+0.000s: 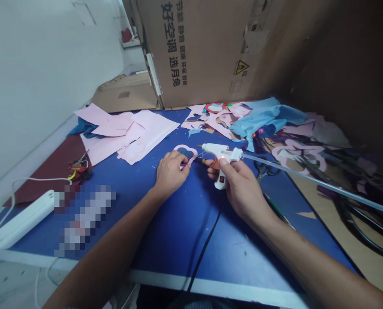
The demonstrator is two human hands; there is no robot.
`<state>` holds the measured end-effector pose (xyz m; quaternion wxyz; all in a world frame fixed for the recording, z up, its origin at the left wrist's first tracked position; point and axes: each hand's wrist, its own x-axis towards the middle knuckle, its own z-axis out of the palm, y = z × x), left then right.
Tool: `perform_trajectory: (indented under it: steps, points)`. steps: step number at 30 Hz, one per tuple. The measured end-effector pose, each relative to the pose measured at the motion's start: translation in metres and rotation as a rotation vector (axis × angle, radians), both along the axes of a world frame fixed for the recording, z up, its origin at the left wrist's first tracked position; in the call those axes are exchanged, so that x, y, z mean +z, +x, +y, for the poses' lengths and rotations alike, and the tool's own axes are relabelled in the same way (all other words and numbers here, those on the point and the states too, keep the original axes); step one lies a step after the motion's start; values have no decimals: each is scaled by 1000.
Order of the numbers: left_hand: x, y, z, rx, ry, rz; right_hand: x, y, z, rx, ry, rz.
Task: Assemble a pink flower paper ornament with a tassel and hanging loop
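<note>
My right hand (241, 184) is closed around a white hot glue gun (221, 156) with an orange trigger, its nozzle pointing left. A long clear glue stick (316, 182) juts out of the gun's back toward the right. My left hand (170, 171) is closed on a pink foam cut-out (186, 153) with a scalloped rim and a blue centre, which lies on the blue table top (178, 227). The gun's nozzle sits just right of that cut-out. The gun's black cord (204, 249) runs down toward the table's front edge.
Pink sheets (127, 133) lie at the back left, and pink and light blue scraps (242, 116) at the back centre. A big cardboard box (207, 47) stands behind. A white power strip (24, 219) is at the left, scissors (265, 169) right of the gun, and dark cables (365, 214) at the far right.
</note>
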<state>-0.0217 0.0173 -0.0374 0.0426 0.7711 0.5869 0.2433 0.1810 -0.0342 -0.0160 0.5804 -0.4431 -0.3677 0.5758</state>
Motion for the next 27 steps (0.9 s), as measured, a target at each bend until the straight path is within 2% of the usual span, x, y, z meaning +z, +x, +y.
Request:
perform_trajectory:
  steps: [12, 21, 27]
  points:
    - [0, -4, 2, -34, -23, -70, -5, 3, 0, 51, 2, -73]
    - [2, -6, 1, -63, -47, -43, 5, 4, -7, 99, 31, -426]
    - [0, -7, 2, -73, -60, -59, 4, 2, -12, 123, 56, -507]
